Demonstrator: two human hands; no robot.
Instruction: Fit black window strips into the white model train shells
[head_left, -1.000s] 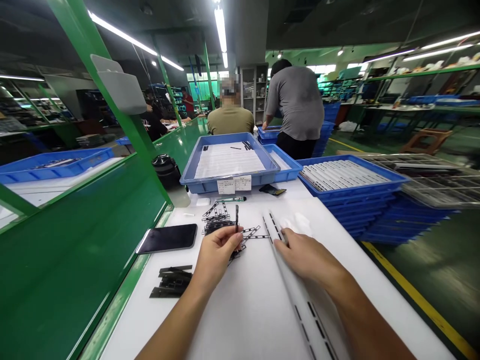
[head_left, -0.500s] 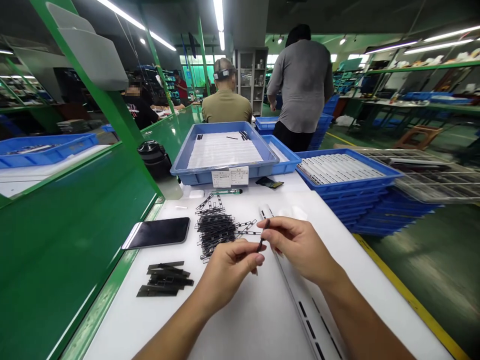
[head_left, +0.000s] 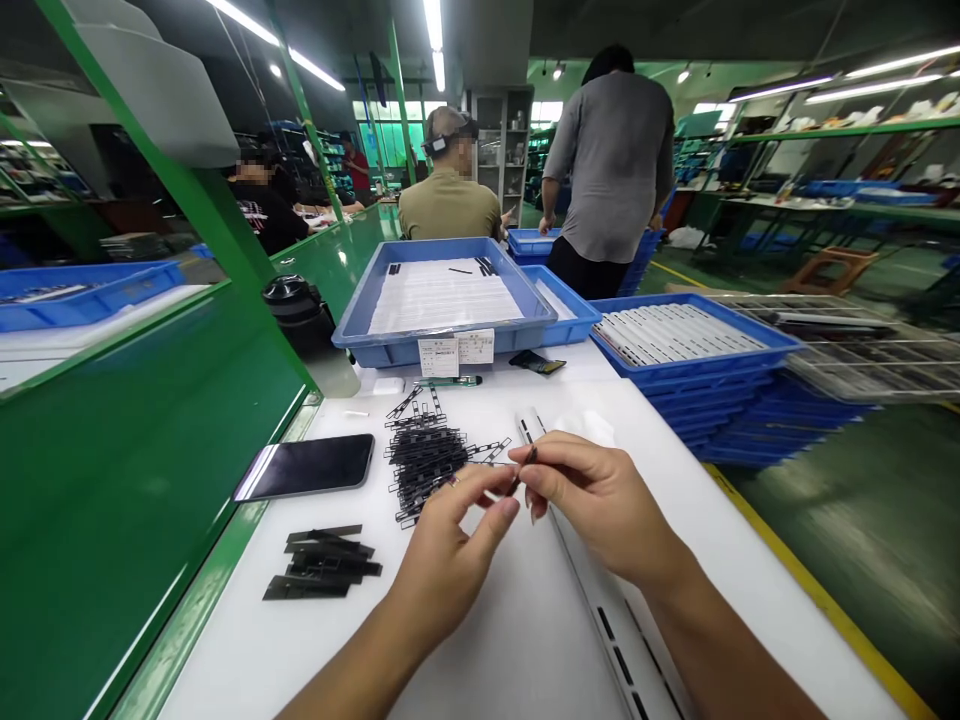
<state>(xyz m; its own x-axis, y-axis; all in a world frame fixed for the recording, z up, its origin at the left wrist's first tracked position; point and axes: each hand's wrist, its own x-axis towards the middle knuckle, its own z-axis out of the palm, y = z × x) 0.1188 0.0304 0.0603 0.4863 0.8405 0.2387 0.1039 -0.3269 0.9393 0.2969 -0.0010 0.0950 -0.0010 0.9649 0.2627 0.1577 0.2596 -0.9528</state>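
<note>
A small dark strip (head_left: 531,456) is pinched between the thumb and fingers of my right hand (head_left: 592,500). My left hand (head_left: 457,535) is right beside it, its fingertips bent around the strip's lower end; the contact there is partly hidden. Under and beyond my right hand lies a long white bar (head_left: 619,640) with black slots. Left of the hands is a heap of black slotted frames (head_left: 427,460). Nearer the table's left side sits a smaller pile of flat black strips (head_left: 322,565).
A phone (head_left: 304,467) and a bottle (head_left: 307,335) stand along the left edge. Behind the heap are a green cutter (head_left: 450,381) and a blue tray (head_left: 439,350) of white bars. Stacked blue trays (head_left: 697,370) flank the table's right. Two people (head_left: 450,205) (head_left: 611,165) are farther back.
My left thumb has drawn back a little from the strip and its fingers are closer to my right hand. The seated person's head has turned right. The view has shifted slightly.
</note>
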